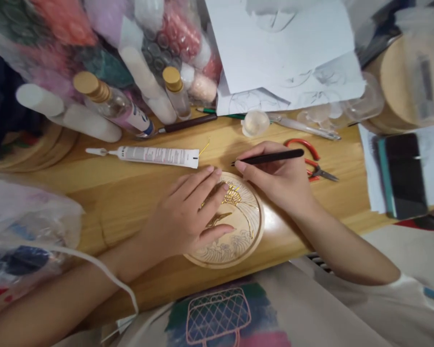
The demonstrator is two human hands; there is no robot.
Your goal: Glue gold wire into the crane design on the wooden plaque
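A round wooden plate (238, 246) with a line drawing and gold wire shapes lies near the table's front edge. My left hand (188, 207) rests over its left part, fingers spread and holding nothing, hiding some of the drawing. Just beyond the plate's upper right rim, my right hand (278, 178) pinches black tweezers (275, 157), whose tip points left. Above my left hand lies a white tube (159, 156), with a short piece of gold wire (205, 146) at its right end. Red-handled pliers (323, 173) lie right beside my right hand.
Bottles (130, 113) and bagged colored jars stand at the back left. Paper sheets (282, 53), a pen (304, 126) and a small cup (255, 123) lie at the back. A phone (405, 173) is at the right. A white cable (104, 267) crosses above my left forearm.
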